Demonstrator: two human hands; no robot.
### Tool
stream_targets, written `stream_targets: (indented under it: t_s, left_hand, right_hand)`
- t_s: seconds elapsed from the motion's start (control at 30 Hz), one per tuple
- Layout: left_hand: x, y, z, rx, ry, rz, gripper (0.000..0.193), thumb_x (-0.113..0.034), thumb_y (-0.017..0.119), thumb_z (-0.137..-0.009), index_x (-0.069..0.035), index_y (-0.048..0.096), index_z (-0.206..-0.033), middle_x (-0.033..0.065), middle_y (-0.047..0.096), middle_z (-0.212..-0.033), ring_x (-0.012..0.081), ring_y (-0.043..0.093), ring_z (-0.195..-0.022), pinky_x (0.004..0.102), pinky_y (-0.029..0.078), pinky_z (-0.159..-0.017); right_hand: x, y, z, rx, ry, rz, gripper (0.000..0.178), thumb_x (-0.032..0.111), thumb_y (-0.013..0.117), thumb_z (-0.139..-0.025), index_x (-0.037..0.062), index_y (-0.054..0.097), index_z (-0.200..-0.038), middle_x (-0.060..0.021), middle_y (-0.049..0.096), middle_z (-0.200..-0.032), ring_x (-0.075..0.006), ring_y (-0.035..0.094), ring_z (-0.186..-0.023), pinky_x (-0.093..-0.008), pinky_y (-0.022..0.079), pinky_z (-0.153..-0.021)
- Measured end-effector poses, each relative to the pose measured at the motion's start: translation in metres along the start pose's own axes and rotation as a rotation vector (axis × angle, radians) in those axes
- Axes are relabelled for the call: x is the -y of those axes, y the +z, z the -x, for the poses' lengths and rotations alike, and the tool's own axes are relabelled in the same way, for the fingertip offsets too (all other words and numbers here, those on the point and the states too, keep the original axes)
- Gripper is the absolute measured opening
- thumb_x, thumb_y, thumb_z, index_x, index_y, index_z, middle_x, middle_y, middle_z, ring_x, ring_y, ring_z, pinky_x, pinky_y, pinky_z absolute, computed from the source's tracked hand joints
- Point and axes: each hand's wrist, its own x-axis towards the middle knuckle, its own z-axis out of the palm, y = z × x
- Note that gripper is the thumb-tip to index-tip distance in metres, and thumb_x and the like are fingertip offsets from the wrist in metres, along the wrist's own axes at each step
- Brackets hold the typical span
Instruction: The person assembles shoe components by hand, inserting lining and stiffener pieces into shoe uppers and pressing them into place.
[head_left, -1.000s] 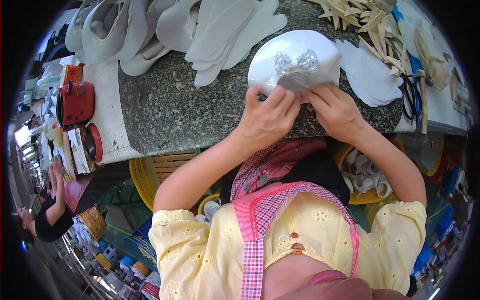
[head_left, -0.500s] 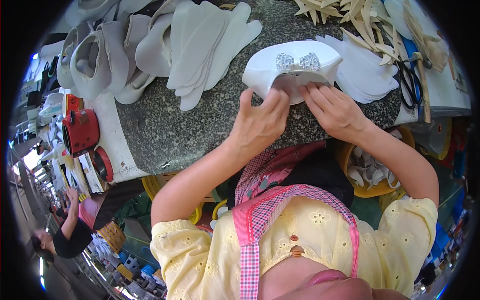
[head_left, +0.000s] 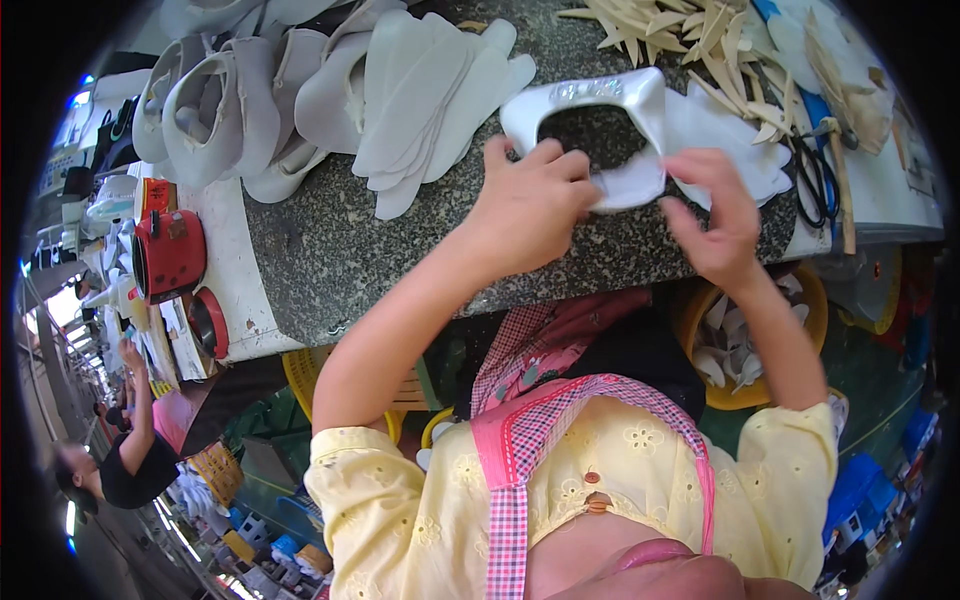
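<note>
A glossy white shoe upper [head_left: 643, 105] with sparkling stones along its far band stands on the speckled stone slab [head_left: 380, 275]. Through its opening the dark slab shows. My left hand [head_left: 535, 205] has its fingers curled onto the near left edge of the upper. At the right edge, my right hand [head_left: 715, 215] is slightly blurred, its thumb and forefinger apart, close beside the upper's near right corner. Behind that hand lies a stack of thin white shoe-shaped pieces [head_left: 715, 130], partly covered by the upper.
Grey-white shoes [head_left: 205, 120] crowd the far left beside fanned white insole-like sheets [head_left: 410, 110]. Beige pointed strips [head_left: 690, 35] pile up at the far right, near black-handled scissors [head_left: 815, 185]. A red device [head_left: 172, 252] stands left; a yellow bin [head_left: 815, 330] sits below the table's right edge.
The upper has turned and tipped, so its opening now faces up and its stones lie edge-on. My right hand has moved right and its fingers have spread; my left hand stays at the upper.
</note>
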Motion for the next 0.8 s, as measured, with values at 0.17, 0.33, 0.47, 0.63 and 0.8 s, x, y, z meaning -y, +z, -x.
stream_targets:
  t_s: [0.17, 0.33, 0.47, 0.63, 0.8]
  left_hand:
    - [-0.007, -0.008, 0.021, -0.14, -0.199, 1.136, 0.024, -0.002, 0.061, -0.07, -0.005, 0.058, -0.094, 0.0083, 0.057, -0.088, 0.0237, 0.05, -0.086, 0.0302, 0.039, -0.079]
    - [-0.02, -0.045, 0.044, -0.721, 0.12, 0.043, 0.024, -0.003, 0.063, -0.068, -0.002, 0.059, -0.092, 0.0092, 0.059, -0.093, 0.0249, 0.055, -0.086, 0.0342, 0.043, -0.079]
    - [-0.026, -0.027, 0.03, -0.6, 0.286, -0.075, 0.039, -0.001, 0.055, -0.063, 0.0, 0.053, -0.102, 0.0143, 0.058, -0.092, 0.0284, 0.057, -0.08, 0.0358, 0.046, -0.076]
    - [0.021, 0.01, 0.052, -0.498, 0.044, -0.172, 0.03, -0.008, 0.054, -0.061, -0.001, 0.061, -0.09, 0.0121, 0.061, -0.085, 0.0279, 0.057, -0.085, 0.0359, 0.044, -0.079]
    - [-0.011, -0.01, 0.016, 0.241, -0.146, -0.227, 0.035, -0.009, 0.052, -0.064, -0.002, 0.059, -0.098, 0.0146, 0.056, -0.101, 0.0271, 0.052, -0.097, 0.0334, 0.041, -0.084]
  right_hand:
    - [0.018, 0.033, 0.002, -0.121, 0.569, -1.155, 0.053, 0.023, 0.068, -0.069, -0.0013, 0.046, -0.112, -0.0087, 0.051, -0.104, -0.0138, 0.049, -0.091, -0.0267, 0.041, -0.078]
    - [0.032, 0.018, -0.054, 0.117, 0.426, -0.67, 0.029, 0.016, 0.063, -0.074, 0.0039, 0.055, -0.099, -0.0081, 0.055, -0.098, -0.0144, 0.054, -0.088, -0.0294, 0.042, -0.076]
    - [-0.004, 0.076, -0.064, 0.035, -0.092, 0.159, 0.022, 0.014, 0.054, -0.072, 0.0031, 0.053, -0.091, -0.0118, 0.054, -0.093, -0.0261, 0.053, -0.084, -0.0347, 0.043, -0.07]
    - [0.012, 0.061, -0.044, 0.313, -0.132, 0.39, 0.031, 0.006, 0.052, -0.068, -0.0017, 0.056, -0.098, -0.0185, 0.057, -0.095, -0.0314, 0.054, -0.095, -0.0394, 0.044, -0.079]
    - [-0.01, 0.053, -0.045, 0.31, 0.038, 0.332, 0.032, 0.002, 0.052, -0.071, 0.0034, 0.054, -0.104, -0.0165, 0.055, -0.104, -0.0332, 0.05, -0.1, -0.0405, 0.039, -0.085]
